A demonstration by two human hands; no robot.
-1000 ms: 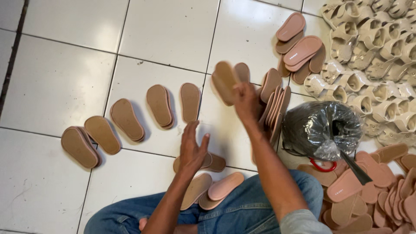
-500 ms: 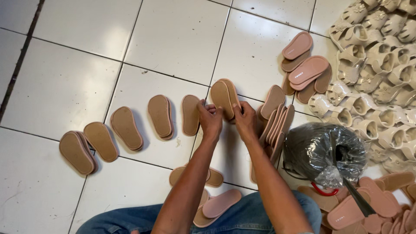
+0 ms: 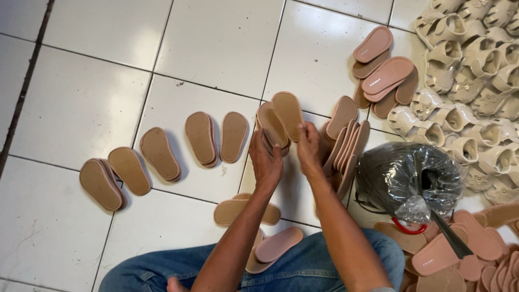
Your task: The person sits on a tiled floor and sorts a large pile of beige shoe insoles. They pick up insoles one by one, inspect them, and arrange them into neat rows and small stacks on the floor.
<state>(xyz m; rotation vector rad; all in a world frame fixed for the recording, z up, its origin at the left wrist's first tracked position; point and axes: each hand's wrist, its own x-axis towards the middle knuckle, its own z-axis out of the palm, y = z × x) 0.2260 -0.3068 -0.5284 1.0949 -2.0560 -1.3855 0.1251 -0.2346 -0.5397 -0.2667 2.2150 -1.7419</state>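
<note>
Both your hands grip 2 tan soles.
Left hand [image 3: 266,162] and right hand [image 3: 309,148] close fingers on the soles [image 3: 280,120] above the tiled floor [image 3: 216,48].

Tan sandal soles [image 3: 281,121], some pink-faced [image 3: 387,74]; cream strapped uppers [image 3: 476,70]; white glossy tiled floor [image 3: 97,70] with dark grout; black plastic bag [image 3: 405,178]; blue jeans [image 3: 162,270].

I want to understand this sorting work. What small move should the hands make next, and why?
Probably lower the pair of tan soles onto the bare tile just right of the last sole in the row. The left hand and right hand hold the pair together above the floor, and the row of soles ends right beside it.
</note>
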